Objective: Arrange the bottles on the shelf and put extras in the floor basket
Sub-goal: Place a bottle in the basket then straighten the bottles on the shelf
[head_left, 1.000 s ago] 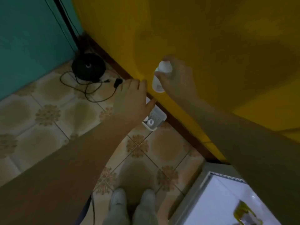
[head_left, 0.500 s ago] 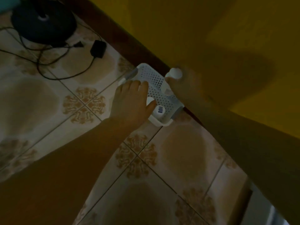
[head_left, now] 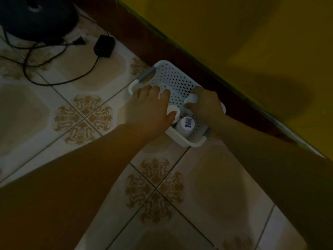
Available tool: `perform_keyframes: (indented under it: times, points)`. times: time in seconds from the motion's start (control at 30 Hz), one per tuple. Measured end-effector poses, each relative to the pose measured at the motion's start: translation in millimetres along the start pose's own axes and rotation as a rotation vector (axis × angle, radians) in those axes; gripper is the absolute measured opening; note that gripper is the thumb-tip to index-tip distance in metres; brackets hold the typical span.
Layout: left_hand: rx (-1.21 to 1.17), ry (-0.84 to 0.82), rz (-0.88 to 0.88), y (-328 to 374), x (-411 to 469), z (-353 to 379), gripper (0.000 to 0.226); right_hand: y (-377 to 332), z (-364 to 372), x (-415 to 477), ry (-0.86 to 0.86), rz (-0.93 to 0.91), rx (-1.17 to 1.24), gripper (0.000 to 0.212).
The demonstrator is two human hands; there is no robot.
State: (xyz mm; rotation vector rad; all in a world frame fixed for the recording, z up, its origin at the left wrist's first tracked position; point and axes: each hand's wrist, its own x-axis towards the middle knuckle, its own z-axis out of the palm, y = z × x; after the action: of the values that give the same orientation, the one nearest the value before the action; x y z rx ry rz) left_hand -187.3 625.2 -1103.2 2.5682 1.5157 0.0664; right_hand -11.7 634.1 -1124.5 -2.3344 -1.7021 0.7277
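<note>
1 white perforated basket [head_left: 180, 76] sits on the tiled floor [head_left: 90, 150], its far side against the dark red skirting [head_left: 144, 38] under the yellow wall [head_left: 234, 33]. It has 2 grey handles, 1 at the far-left end [head_left: 146, 75] and 1 at the near-right end [head_left: 207, 133]. 3 white bottles show, all within the basket's outline. R hand [head_left: 207, 105] is over the basket's right side, its fingers [head_left: 188, 105] curled round the held bottle [head_left: 191, 98], of which only the round white top shows. L hand [head_left: 147, 109] lies over the near-left rim, its fingers [head_left: 150, 90] fairly straight, side by side and pointing into the basket, gripping nothing I can see. The thumb touches the top of the second bottle [head_left: 173, 112]. Just beside that, at the near end, the labelled bottle [head_left: 185, 125] stands upright w/ a blue-printed sticker on top, no hand on it. Both forearms are bare. At upper left, well apart from the basket: 1 black round base [head_left: 36, 15], 1 black adapter [head_left: 104, 46], 1 plug [head_left: 79, 41], and black cables [head_left: 54, 82] looping over the tiles. Light is dim, so the labels can't be read.
</note>
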Motion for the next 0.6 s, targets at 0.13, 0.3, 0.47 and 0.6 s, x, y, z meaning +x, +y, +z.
perform_keyframes:
  times: [0.13, 0.3, 0.47, 0.6]
  points:
    - [0.027, -0.041, -0.026, 0.8, -9.0, -33.4, 0.063, -22.0, -36.5, -17.9, -0.016, -0.112, -0.056, 0.061]
    - [0.069, -0.064, -0.031, 24.7, -36.5, -162.0, 0.061, -92.8, -148.6, -74.2, 0.014, -0.201, -0.132, 0.051]
    - [0.041, 0.027, -0.048, 42.2, -61.3, -349.2, 0.054, -182.5, -309.5, -143.8, 0.072, -0.249, -0.218, 0.055]
    - [0.108, 0.062, -0.057, 56.2, -84.8, -521.2, 0.058, -262.0, -450.3, -213.5, 0.153, -0.275, -0.273, 0.052]
